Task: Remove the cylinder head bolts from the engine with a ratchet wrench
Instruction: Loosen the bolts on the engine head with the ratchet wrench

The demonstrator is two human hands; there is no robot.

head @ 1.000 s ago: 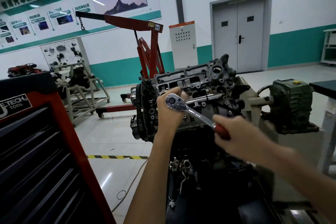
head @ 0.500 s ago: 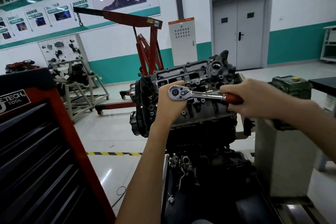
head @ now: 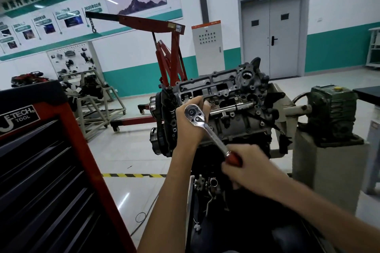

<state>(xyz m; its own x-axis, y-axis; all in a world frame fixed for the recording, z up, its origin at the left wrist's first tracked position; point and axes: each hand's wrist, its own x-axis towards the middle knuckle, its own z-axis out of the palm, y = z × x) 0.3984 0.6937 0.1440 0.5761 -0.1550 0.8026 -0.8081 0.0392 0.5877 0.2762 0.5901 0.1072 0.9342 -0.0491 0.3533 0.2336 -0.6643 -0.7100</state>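
White-and-teal workshop walls frame my view, with a red tool cabinet (head: 51,170) close at left and a red engine crane (head: 144,21) parked behind it. At centre the engine (head: 246,121) sits tilted on its stand, top face turned toward me, I judge so the fasteners are within reach. My left hand (head: 189,127) curls round the head of the ratchet wrench (head: 213,135), steadying it square on a bolt I cannot see beneath it. The shank runs down-right to the red grip, where my right hand (head: 248,168) is clamped at the far end for leverage. Further right, the stand's green gearbox (head: 333,113) presumably sets the engine's angle.
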